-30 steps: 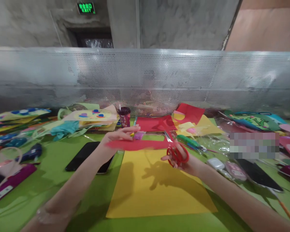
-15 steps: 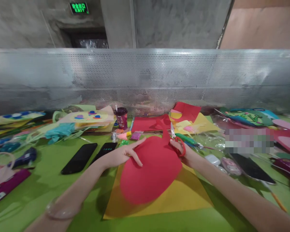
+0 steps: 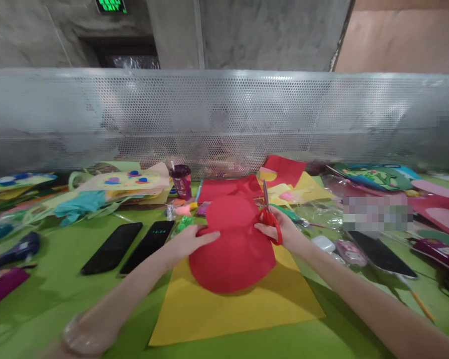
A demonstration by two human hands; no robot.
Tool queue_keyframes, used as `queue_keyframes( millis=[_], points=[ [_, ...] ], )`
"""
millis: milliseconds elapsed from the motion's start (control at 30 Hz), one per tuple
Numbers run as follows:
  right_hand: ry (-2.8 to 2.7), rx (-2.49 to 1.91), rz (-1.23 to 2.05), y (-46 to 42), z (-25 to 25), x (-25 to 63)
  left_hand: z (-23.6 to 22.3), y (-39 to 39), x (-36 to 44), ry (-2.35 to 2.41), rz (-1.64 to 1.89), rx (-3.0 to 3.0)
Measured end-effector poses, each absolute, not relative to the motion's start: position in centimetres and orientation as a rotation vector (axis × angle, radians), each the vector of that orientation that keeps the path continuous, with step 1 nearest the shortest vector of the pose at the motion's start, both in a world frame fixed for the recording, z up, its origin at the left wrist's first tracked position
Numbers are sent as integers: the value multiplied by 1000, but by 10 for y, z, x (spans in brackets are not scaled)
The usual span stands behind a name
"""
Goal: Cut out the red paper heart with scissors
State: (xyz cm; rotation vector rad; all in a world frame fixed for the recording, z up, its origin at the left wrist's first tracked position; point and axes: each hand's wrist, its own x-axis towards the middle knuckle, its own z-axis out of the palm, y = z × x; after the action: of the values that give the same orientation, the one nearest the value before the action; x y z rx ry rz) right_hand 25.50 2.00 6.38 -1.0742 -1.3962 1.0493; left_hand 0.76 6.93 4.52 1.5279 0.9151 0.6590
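One view is on record, the head camera. The left hand grasps the red paper piece at its left edge, thumb across the front, the other fingers mostly hidden behind. The right hand grips the scissors by the handles; its fingertips overlap the right edge of the piece, though firm contact cannot be confirmed.

Location: the red paper piece is between the two hands, over the yellow sheet on the green table. Its face is turned toward the camera. Whether its lower edge touches the yellow sheet cannot be told.

Changes noted: one second ago the piece showed nearly edge-on; half a second ago it was turned to view, with the left fingers spread over its face. Now the left hold is at the edge, and the outline shows more fully, a rounded upper part above a wider lower part. The blades point up and away, just beside the piece.

Assessment: the new hold appears to leave more of the outline open to inspection, and the blades do not appear to be cutting at this moment. The piece seems light and apt to bend between the two holds.
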Motion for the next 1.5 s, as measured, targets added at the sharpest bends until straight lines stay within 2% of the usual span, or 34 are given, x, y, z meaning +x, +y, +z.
queue_keyframes(
  millis=[233, 567, 1500],
  points=[
    [-1377, -1106, 984, 23, 52, 254, 43, 85, -3, 1034, 917, 1623],
    [-1480, -1233, 926, 25, 39, 251, 55, 98, -20, 950, 1321, 1364],
    [-1551, -1203, 1022, 21, 31, 248, 55, 93, -13, 965, 1321, 1265]
  ],
)
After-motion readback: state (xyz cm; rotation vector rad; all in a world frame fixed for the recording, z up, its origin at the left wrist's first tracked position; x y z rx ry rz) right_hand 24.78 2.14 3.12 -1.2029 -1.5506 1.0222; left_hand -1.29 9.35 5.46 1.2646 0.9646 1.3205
